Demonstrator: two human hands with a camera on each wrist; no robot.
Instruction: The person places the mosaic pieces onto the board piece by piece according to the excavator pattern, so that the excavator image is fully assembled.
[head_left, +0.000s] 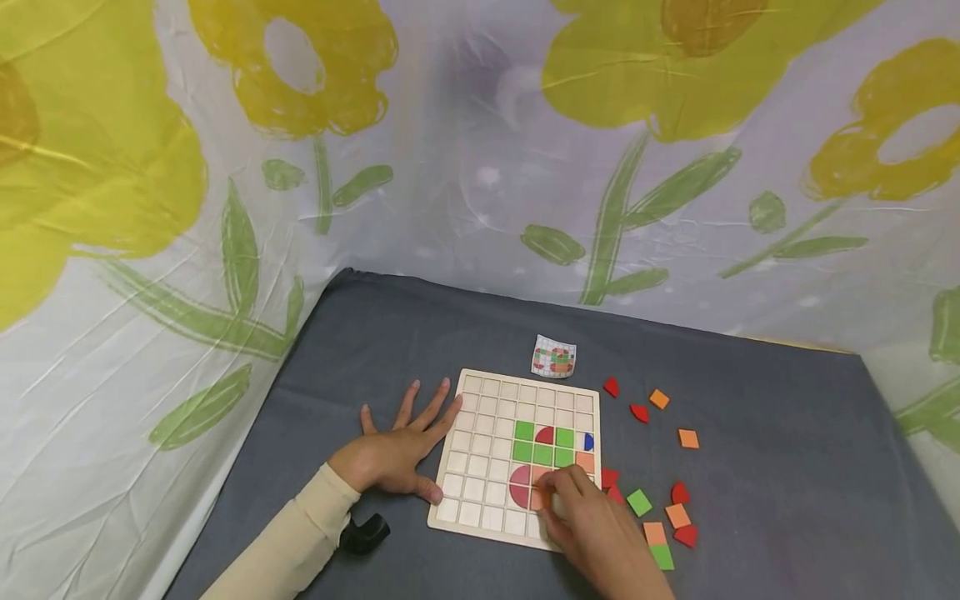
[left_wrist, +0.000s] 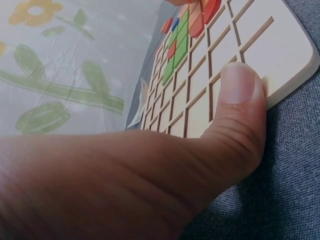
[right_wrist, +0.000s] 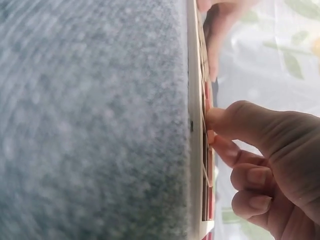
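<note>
A square wooden grid board (head_left: 470,487) lies on the dark cloth. My left hand (head_left: 396,457) is spread flat at its left side, thumb (left_wrist: 237,85) resting on the board's edge and fingertips by the upper left rim. Over the lower right cells, my right hand (head_left: 596,521) pinches an orange square tile (head_left: 536,500) between thumb and index finger, right at the board's surface. Red curved pieces (head_left: 519,486) sit just left of that tile. Above are several green squares (head_left: 522,452), another red piece (head_left: 545,435) and a blue piece (head_left: 588,442). The right hand hides some lower right cells.
A small printed pattern card (head_left: 553,357) lies behind the board. Loose red pieces (head_left: 639,413), orange squares (head_left: 688,438) and green squares (head_left: 639,502) are scattered to the right. A black curved object (head_left: 365,533) is by the left wrist. Flowered fabric (head_left: 465,167) hangs behind the table.
</note>
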